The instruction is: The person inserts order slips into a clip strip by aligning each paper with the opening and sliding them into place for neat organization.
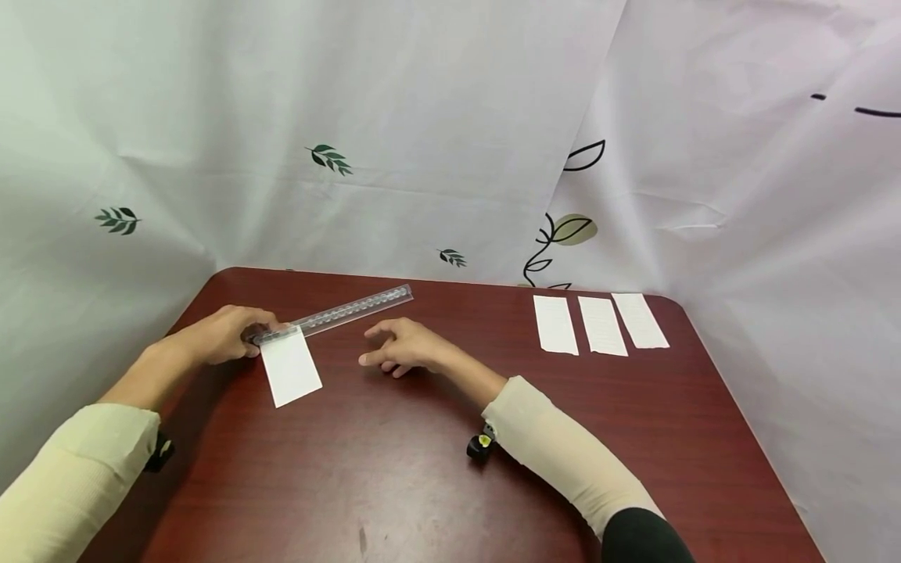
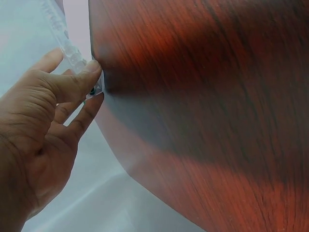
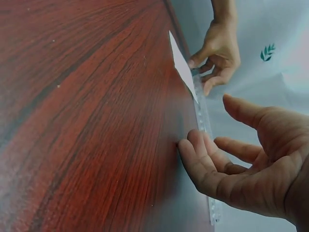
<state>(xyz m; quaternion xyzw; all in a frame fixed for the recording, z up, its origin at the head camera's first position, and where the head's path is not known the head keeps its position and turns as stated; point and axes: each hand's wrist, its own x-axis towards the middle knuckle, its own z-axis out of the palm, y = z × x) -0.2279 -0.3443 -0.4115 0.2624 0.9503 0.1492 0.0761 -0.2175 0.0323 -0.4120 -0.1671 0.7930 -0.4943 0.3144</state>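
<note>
A clear plastic ruler (image 1: 359, 307) lies aslant near the back left of the table, over the top edge of a white paper piece (image 1: 292, 374). My left hand (image 1: 228, 332) grips the ruler's left end, thumb on one side and fingers on the other, as the left wrist view also shows around the ruler (image 2: 72, 53). Just right of the paper, my right hand (image 1: 404, 346) hovers by the ruler with fingers loosely bent and nothing held. In the right wrist view, this right hand (image 3: 251, 166) has its thumb apart from the fingers.
Three white paper strips (image 1: 556, 324) lie side by side at the back right of the dark red wooden table (image 1: 422, 469). White sheeting (image 1: 422, 117) with leaf prints hangs behind and beside the table.
</note>
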